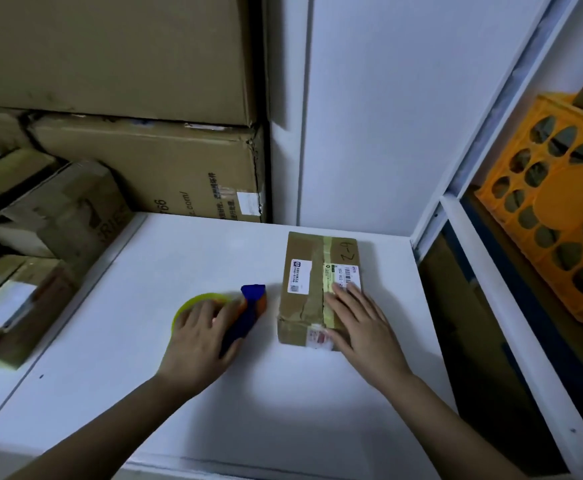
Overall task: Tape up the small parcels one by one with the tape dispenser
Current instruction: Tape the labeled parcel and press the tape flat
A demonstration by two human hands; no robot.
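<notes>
While both forearms reach forward over the white table (283, 393), each hand settles on a different thing. The left hand (196, 341) lies palm down on the tape dispenser (248, 306), its fingers curled over the yellowish tape roll (196, 301) and its thumb against the blue and orange handle, so it grips the tool where it rests on the table. The right hand (362, 323) lies flat on the near right part of the small parcel (321, 289), fingers straight and slightly spread, fingertips touching the white barcode label (347, 275), pressing rather than gripping. That parcel lies on the table just right of the dispenser, apart from it, with a strip of pale tape along its top. Large cardboard boxes (127, 133) stack up behind on the left, and an orange crate (560, 220) sits on the shelf at right.
</notes>
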